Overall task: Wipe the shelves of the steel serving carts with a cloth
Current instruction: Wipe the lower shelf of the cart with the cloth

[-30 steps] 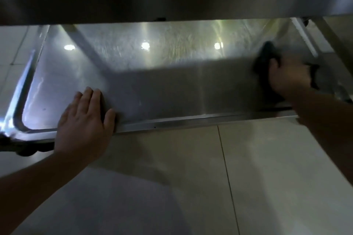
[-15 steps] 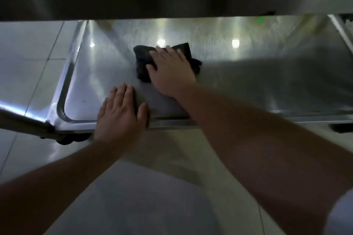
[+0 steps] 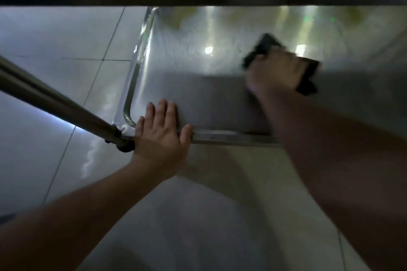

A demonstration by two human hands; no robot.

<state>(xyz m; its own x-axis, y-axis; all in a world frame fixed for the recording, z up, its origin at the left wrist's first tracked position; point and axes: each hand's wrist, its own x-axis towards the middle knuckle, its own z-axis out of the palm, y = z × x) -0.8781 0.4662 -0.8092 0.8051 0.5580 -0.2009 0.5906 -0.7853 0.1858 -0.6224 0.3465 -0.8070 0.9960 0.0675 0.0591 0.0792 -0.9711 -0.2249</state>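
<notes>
Head view: your left hand (image 3: 161,133) lies flat, fingers straight, on the shelf (image 3: 198,94) rim; your blurred right hand (image 3: 275,72) presses the dark cloth (image 3: 266,45), grip indiscernible.

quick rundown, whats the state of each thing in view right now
left hand: flat, fingers straight, pressing on the front rim of the shelf near its left corner
right hand: on top of the cloth, motion-blurred
dark cloth: bunched under the right hand, lying on the shelf
lower steel shelf: shiny, reflecting lights, nothing on it but the cloth
cart post: leaning across the view, joined to the shelf's front left corner
</notes>
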